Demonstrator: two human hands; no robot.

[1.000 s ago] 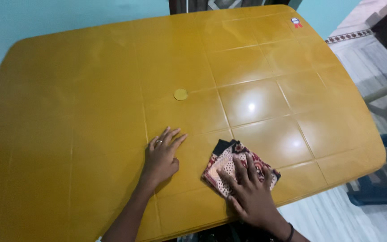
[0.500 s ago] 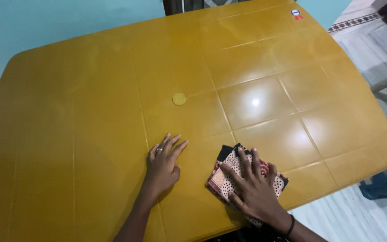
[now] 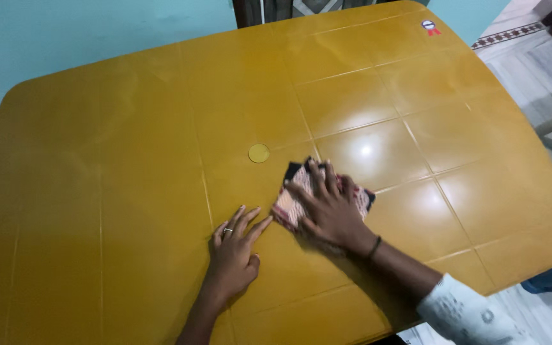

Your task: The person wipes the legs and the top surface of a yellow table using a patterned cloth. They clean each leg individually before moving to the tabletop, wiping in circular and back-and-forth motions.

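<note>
Teal wall at the back, pale tiled floor to the right. Big mustard-yellow plastic table (image 3: 129, 147) w/ moulded grid lines fills most of the view; ceiling light glares off its right half. Small yellow round cap (image 3: 259, 153) sits at the table's centre, and a small red-and-white sticker (image 3: 429, 27) at the far right corner.

Right hand (image 3: 328, 211) lies palm down, fingers spread flat, pressing on a folded patterned cloth (image 3: 291, 203) (red, cream, black edge). Cloth lies just right of and a bit nearer than the round cap, close to it but not touching. Black band on that wrist, white patterned sleeve (image 3: 467, 316) further up the arm.

Left hand (image 3: 234, 249) rests flat on the bare tabletop, fingers open and extended, ring on one finger. Its fingertips are just beside the cloth's near-left corner; can't tell if they touch. Neither hand grips anything.
</note>
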